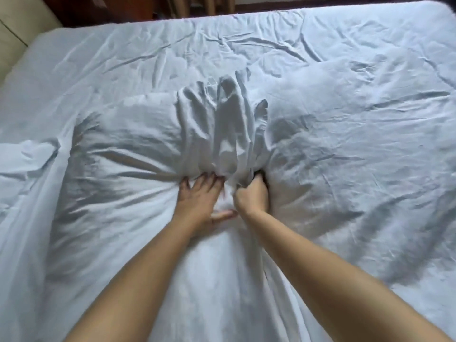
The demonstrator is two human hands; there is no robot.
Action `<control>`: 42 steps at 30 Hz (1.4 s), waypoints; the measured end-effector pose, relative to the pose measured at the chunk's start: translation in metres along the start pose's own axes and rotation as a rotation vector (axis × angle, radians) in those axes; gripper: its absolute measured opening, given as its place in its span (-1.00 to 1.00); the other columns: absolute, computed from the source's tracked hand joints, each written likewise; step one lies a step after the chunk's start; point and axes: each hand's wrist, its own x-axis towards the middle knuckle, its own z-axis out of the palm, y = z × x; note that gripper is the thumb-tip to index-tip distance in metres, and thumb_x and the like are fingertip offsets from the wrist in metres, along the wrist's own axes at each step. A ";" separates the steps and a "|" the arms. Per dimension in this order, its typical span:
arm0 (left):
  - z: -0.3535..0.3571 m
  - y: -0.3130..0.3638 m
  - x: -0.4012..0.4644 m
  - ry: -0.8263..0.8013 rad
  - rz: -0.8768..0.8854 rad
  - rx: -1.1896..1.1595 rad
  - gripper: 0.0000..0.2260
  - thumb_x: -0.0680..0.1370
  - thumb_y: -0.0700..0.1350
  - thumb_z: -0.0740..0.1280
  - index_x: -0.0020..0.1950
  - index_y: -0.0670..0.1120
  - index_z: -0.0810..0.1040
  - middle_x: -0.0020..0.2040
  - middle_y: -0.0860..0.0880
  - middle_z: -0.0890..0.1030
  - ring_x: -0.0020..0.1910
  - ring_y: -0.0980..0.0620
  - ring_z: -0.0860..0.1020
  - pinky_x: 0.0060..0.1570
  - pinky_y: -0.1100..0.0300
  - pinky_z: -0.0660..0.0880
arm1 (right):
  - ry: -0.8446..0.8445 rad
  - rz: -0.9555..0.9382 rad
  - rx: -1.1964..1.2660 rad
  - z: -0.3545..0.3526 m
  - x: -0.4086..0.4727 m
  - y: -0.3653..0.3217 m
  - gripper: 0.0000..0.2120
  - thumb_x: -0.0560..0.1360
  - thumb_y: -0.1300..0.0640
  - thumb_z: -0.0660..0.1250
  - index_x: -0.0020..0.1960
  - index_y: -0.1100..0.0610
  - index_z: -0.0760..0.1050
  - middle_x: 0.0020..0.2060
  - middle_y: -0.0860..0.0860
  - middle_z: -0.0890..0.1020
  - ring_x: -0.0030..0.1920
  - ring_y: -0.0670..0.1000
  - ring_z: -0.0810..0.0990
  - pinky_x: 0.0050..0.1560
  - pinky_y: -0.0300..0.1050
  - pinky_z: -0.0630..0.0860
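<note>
My right hand [251,193] is clenched round a gathered bunch of the pale blue sheet [227,134] at the middle of the bed [357,40], and its pleats fan away from me. My left hand [199,201] lies flat with fingers spread, pressing the cloth just beside that fist. I'd pin firmly there and draw evenly so the folds stay together. The puffed, wrinkled cloth towards both sides of the bed may drag. A cream padded panel [14,33] stands past the bed's far left corner.
</note>
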 end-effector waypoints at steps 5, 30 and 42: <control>-0.004 -0.047 0.046 0.558 0.085 0.118 -0.62 0.56 0.09 0.10 0.26 0.01 0.54 0.36 -0.08 0.49 0.28 -0.06 0.35 0.22 -0.05 0.24 | -0.004 -0.271 0.414 -0.002 0.048 -0.055 -0.34 0.36 0.14 0.21 0.46 -0.03 0.23 0.33 0.02 0.48 0.33 -0.03 0.45 0.37 -0.07 0.37; 0.070 -0.036 0.123 0.280 -0.061 0.009 -0.48 0.53 0.07 0.03 0.49 -0.01 0.29 0.49 -0.07 0.31 0.48 -0.15 0.19 0.37 -0.28 0.01 | -0.072 -0.556 -0.087 0.066 0.152 -0.025 -0.49 0.63 0.30 0.05 0.54 0.25 0.01 0.54 0.12 -0.01 0.53 -0.06 -0.08 0.29 -0.60 -0.31; 0.110 -0.035 0.159 0.265 -0.041 0.046 -0.41 0.50 0.05 -0.04 0.52 -0.07 0.22 0.52 -0.12 0.24 0.51 -0.14 0.10 0.41 -0.26 -0.10 | -0.055 -0.517 0.030 0.094 0.190 0.003 -0.45 0.58 0.40 0.07 0.51 0.34 -0.05 0.53 0.19 -0.01 0.49 -0.07 -0.06 0.29 -0.60 -0.27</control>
